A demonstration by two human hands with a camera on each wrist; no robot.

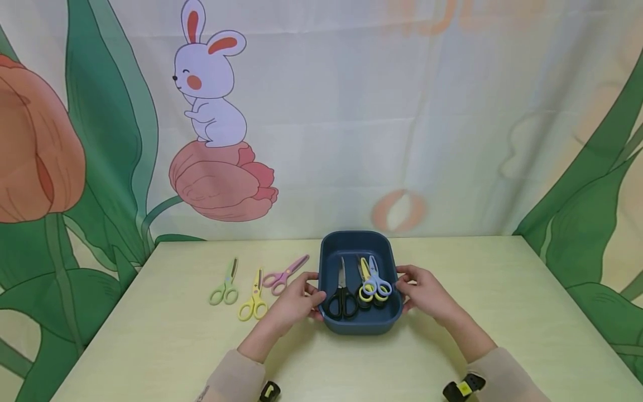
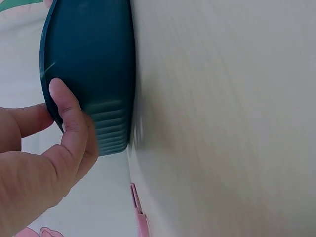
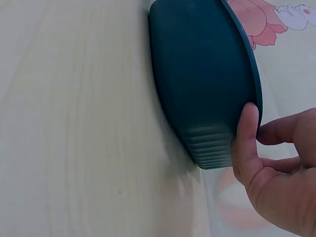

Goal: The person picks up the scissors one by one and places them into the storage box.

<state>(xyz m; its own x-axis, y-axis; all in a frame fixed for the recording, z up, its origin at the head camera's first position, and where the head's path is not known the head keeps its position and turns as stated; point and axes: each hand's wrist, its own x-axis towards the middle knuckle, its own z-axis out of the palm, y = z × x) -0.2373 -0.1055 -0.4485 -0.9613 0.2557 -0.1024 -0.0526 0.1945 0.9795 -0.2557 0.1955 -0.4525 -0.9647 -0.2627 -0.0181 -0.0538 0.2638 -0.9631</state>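
A dark blue plastic bin stands on the table, with several scissors inside. Black-handled scissors lie at its left; light blue scissors rest over yellow scissors at its right, partly covering another dark-handled pair. My left hand pinches the bin's left rim between thumb and fingers. On the opposite side, my right hand grips the right rim. Both wrist views show the bin's ribbed outer wall, with the left hand and right hand curled over its edge.
Left of the bin, green scissors, yellow scissors and pink scissors lie on the pale wooden table. Behind the table's back edge hangs a printed curtain with a rabbit and tulips.
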